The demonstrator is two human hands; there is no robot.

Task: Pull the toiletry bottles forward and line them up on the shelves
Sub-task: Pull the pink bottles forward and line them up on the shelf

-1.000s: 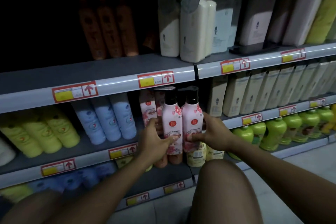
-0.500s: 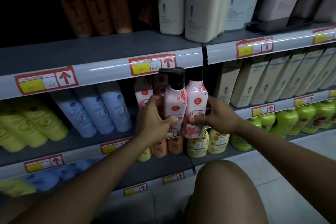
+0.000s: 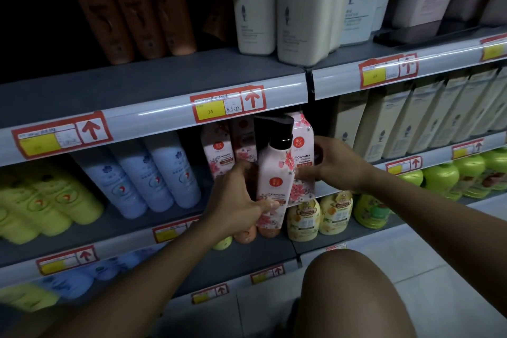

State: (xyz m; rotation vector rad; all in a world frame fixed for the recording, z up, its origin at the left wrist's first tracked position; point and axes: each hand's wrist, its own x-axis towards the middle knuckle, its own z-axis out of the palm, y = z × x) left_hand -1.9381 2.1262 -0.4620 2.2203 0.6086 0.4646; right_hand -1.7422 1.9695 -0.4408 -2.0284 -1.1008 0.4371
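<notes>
Two hands (image 3: 241, 200) (image 3: 333, 164) grip "Camellia" bottles (image 3: 274, 184).

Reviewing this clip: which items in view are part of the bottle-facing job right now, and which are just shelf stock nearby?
In the job:
- left hand, gripping the front floral pump bottle
- right hand, on the second floral bottle

Just nearby:
- light blue bottles
- yellow-green bottles
- brown bottles
- green bottles

Grey shelves (image 3: 153, 85) carrying upright toiletry bottles (image 3: 170, 173)
</notes>
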